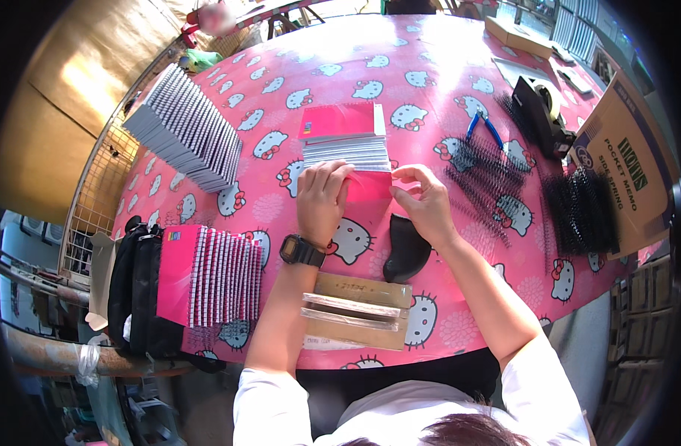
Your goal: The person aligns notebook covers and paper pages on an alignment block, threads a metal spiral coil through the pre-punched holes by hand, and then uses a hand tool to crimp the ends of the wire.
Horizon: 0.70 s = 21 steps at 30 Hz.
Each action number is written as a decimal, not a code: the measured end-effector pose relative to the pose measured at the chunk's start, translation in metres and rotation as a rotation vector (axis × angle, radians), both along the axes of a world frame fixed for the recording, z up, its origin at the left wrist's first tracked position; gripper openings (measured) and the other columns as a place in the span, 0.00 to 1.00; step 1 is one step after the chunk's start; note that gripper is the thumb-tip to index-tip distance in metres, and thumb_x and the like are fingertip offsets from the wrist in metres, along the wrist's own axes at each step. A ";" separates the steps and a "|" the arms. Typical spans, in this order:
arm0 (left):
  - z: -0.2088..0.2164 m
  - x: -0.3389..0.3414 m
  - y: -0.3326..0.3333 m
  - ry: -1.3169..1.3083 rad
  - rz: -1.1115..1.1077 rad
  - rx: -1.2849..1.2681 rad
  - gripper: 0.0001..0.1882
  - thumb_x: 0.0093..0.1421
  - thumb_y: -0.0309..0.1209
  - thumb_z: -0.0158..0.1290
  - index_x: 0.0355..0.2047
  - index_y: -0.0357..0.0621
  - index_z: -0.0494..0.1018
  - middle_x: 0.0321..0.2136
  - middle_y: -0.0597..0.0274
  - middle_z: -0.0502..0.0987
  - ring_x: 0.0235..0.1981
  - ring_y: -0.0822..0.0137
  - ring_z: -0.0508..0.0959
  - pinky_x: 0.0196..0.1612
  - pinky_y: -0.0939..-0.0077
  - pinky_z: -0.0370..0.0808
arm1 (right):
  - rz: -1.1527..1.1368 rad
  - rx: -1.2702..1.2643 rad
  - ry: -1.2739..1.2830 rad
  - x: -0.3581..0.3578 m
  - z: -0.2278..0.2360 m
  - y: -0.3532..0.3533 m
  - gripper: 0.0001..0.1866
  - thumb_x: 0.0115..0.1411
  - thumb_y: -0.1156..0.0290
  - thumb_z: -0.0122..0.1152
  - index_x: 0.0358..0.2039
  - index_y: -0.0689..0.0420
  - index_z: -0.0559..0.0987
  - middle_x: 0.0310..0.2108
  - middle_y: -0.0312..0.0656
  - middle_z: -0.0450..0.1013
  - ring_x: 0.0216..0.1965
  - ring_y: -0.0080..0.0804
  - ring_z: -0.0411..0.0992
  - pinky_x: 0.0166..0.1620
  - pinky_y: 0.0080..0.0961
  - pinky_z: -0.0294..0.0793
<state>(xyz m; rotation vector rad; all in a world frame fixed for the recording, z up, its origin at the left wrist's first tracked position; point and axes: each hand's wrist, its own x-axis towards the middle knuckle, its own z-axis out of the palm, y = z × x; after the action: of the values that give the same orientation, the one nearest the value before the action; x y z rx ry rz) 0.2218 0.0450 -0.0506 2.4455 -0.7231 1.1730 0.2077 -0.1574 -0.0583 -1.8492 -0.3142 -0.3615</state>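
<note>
A pink-covered memo pad (371, 188) lies in front of me at the middle of the table. My left hand (324, 195) presses on its left side, fingers together, a dark watch (302, 251) on the wrist. At the pad's right edge, my right hand (425, 199) brings thumb and forefinger together in a pinch; anything small between them cannot be made out. Just beyond is a pile of pads with white page edges (348, 154), topped by a pink cover (340, 120). A black curved object (406, 249) lies below my right hand.
Blue-handled pliers (486, 134) and loose black spiral wires (483, 186) lie right, near a tape dispenser (545, 115), bundled spirals (578, 212) and a cardboard box (627, 163). Left stand a tall pad stack (188, 130), spiral-bound pads (214, 279) and a black bag (141, 290). Brown cardboard (355, 331) lies nearest me.
</note>
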 end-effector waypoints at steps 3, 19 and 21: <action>-0.006 0.000 0.000 -0.039 -0.019 -0.031 0.13 0.51 0.24 0.60 0.38 0.48 0.74 0.42 0.65 0.77 0.45 0.61 0.75 0.49 0.64 0.68 | 0.046 0.036 0.044 0.000 -0.004 0.001 0.14 0.55 0.76 0.63 0.43 0.58 0.77 0.37 0.34 0.74 0.40 0.23 0.71 0.41 0.20 0.71; -0.006 -0.001 -0.003 -0.045 -0.043 -0.071 0.13 0.52 0.23 0.59 0.38 0.46 0.74 0.40 0.63 0.76 0.44 0.59 0.75 0.48 0.64 0.69 | 0.021 0.054 -0.035 -0.007 -0.003 0.007 0.20 0.51 0.75 0.64 0.47 0.56 0.75 0.40 0.41 0.72 0.42 0.33 0.72 0.44 0.29 0.72; -0.009 -0.001 0.000 -0.032 -0.041 -0.076 0.13 0.52 0.23 0.59 0.39 0.47 0.74 0.40 0.63 0.76 0.44 0.58 0.75 0.49 0.63 0.69 | 0.043 0.097 -0.005 -0.006 -0.004 0.011 0.19 0.51 0.75 0.64 0.45 0.56 0.75 0.40 0.41 0.72 0.42 0.33 0.72 0.44 0.29 0.72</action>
<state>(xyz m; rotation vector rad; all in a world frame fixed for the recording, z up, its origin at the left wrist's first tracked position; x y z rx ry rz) 0.2211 0.0447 -0.0591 2.3439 -0.7202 1.2044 0.2019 -0.1464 -0.0618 -1.7444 -0.3335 -0.3465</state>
